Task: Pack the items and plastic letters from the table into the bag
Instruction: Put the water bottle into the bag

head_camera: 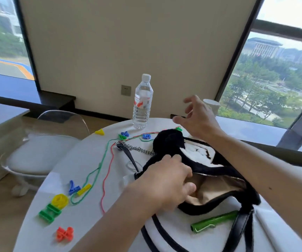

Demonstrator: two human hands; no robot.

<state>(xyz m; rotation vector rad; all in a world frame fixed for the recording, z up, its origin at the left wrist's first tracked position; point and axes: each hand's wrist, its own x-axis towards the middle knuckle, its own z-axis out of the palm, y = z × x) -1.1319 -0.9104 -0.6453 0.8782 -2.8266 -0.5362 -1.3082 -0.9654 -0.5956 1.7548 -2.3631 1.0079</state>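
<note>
Red-white bottle label (142, 102), print apparently illegible

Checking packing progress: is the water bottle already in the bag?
No, the water bottle stands on the table behind the bag.

fuzzy plush bag (172, 140), metal chain (137, 149)

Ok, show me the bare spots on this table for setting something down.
Bare tabletop lies between the green string and the table's left rim, and at the front between the orange letter and the left forearm. Crowded: the far side by the water bottle, with small letters, and the middle, under the bag.
</note>
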